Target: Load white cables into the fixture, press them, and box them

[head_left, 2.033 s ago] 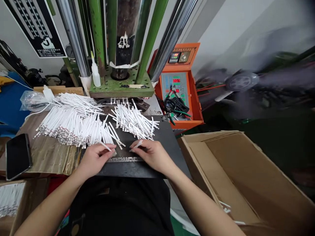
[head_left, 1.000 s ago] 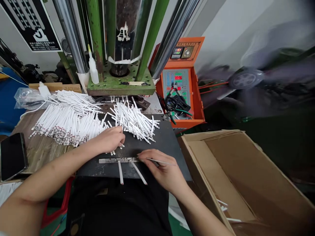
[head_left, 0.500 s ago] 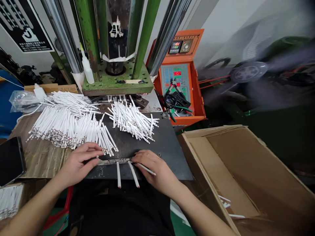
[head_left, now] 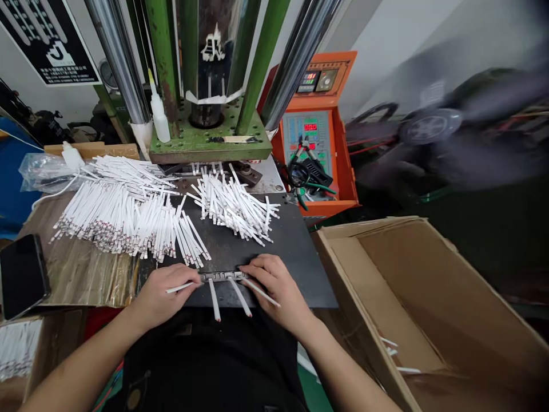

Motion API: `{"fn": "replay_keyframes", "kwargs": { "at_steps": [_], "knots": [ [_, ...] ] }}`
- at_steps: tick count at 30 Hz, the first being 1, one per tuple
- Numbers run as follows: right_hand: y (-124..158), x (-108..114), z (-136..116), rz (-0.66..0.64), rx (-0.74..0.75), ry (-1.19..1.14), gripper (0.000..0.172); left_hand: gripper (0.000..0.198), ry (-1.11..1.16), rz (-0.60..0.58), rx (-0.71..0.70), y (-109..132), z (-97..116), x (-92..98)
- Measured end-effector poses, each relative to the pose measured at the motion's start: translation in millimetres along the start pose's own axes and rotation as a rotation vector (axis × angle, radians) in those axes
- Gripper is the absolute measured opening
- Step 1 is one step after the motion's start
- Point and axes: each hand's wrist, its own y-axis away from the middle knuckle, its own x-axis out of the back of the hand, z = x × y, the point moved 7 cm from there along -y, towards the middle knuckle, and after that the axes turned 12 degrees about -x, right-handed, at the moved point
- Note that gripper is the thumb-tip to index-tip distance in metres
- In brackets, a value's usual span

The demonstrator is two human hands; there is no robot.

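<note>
A slotted metal bar (head_left: 221, 276) lies crosswise near the front edge of the dark work plate. Two thin white strips, a left one (head_left: 214, 300) and a middle one (head_left: 240, 297), stick out of it towards me. My left hand (head_left: 171, 289) is closed at the bar's left end, pinching a white strip (head_left: 179, 287) that points left across the fingers. At the right end, my right hand (head_left: 277, 286) grips the bar between thumb and fingers. Another white strip (head_left: 261, 292) slants from there over that hand. The fingertips partly hide both bar ends.
Behind the hands lie a large pile of white strips (head_left: 124, 217) and a smaller pile (head_left: 235, 206). A green press (head_left: 210, 153) stands beyond. A phone (head_left: 23, 277) is at left. At right are an orange control box (head_left: 343, 154), a cardboard box (head_left: 369, 303) and a spinning fan (head_left: 431, 126).
My left hand has moved right and closed in on the bar's left end, and a white strip now shows in its fingers. My right hand keeps its grip. The view has shifted slightly.
</note>
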Motion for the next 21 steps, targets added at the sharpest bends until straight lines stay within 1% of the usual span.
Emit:
{"fn": "replay_keyframes", "kwargs": {
  "at_steps": [2,3,4,6,8,10,12,14,15,17,19,21],
  "knots": [
    [3.4,-1.5,-6.4,-0.036,0.026,-0.022,0.018,0.014,-0.118,-0.155,-0.035,-0.3,9.4,-4.3],
    [4.9,-0.9,-9.1,-0.050,0.035,-0.033,0.018,0.016,-0.172,-0.206,-0.049,0.7,13.4,-5.6],
    [5.6,0.8,-11.1,-0.065,0.042,-0.044,0.018,0.018,-0.208,-0.229,-0.059,2.0,16.4,-5.8],
    [2.9,5.1,-12.8,-0.138,0.048,-0.065,0.018,0.019,-0.202,-0.204,-0.068,5.7,18.9,-3.1],
    [-6.2,7.4,-12.6,-0.289,0.042,-0.090,0.020,0.016,-0.135,-0.187,-0.067,10.4,15.4,0.4],
    [-22.3,8.3,-10.8,-0.413,-0.005,-0.113,0.022,0.018,-0.119,-0.178,-0.096,13.6,9.7,7.8],
    [-44.3,5.1,-9.3,-0.437,-0.098,-0.105,0.022,0.023,-0.228,-0.163,-0.133,13.1,2.7,18.3],
    [-64.8,-9.5,-13.0,-0.434,-0.177,-0.051,0.029,0.024,-0.429,-0.172,-0.127,9.3,-6.4,25.1],
    [-72.2,-21.5,-18.2,-0.448,-0.187,-0.011,0.036,0.025,-0.526,-0.200,-0.106,6.8,-11.7,24.6],
    [-79.8,-48.7,-32.2,-0.490,-0.165,0.066,0.048,0.027,-0.648,-0.269,-0.063,1.6,-21.4,16.6],
    [-79.3,-69.9,-45.9,-0.509,-0.123,0.106,0.052,0.030,-0.663,-0.311,-0.040,-3.2,-28.0,3.8],
    [-74.4,-76.8,-53.6,-0.501,-0.092,0.093,0.052,0.032,-0.621,-0.308,-0.036,-7.5,-31.1,-6.7]
  ]
}}
